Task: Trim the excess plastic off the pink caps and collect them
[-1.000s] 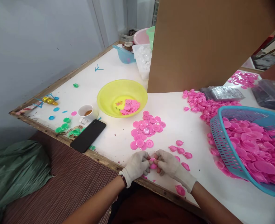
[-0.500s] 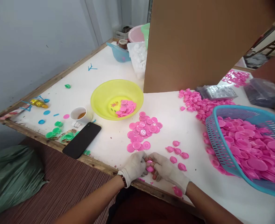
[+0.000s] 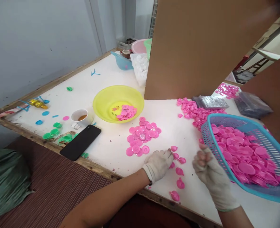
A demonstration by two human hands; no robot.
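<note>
My left hand [image 3: 158, 166], in a whitish glove with bare fingertips, reaches over the table near its front edge. Its fingertips close at a small pink plastic piece [image 3: 175, 156], round with a little pointed tab. Several like pieces lie around it and down toward the edge, one of them a pink piece [image 3: 180, 183]. My right hand [image 3: 211, 177], gloved the same way, is raised beside the blue basket [image 3: 225, 167], fingers curled and slightly blurred; whether something is inside them is hidden. Flat pink discs [image 3: 142, 136] lie in a loose cluster left of my hands.
A yellow bowl [image 3: 101, 107] holds more pink discs. A black phone [image 3: 81, 142] and a white cup [image 3: 87, 119] stand left. The basket is full of pink pieces; a pink heap [image 3: 192, 109] lies behind it. A cardboard sheet [image 3: 189, 50] stands upright at the back.
My hands were together around a pink piece at the front edge. They have parted: the left moved right to the loose pieces, the right swung toward the basket. The view shifted slightly.
</note>
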